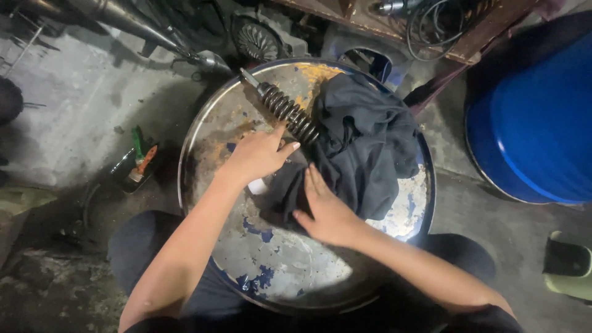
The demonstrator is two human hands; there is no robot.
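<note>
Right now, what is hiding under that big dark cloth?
The dark crumpled cloth covers the lower end of the black coiled spring shock absorber and part of the worn round metal drum top. Anything else underneath is hidden.

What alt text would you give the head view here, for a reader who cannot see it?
A person's left hand and right hand press on a dark cloth partly wrapped round a coil-spring shock absorber, on the worn, rusty top of a blue metal drum. A blue barrel stands to the right on the concrete floor.
</note>
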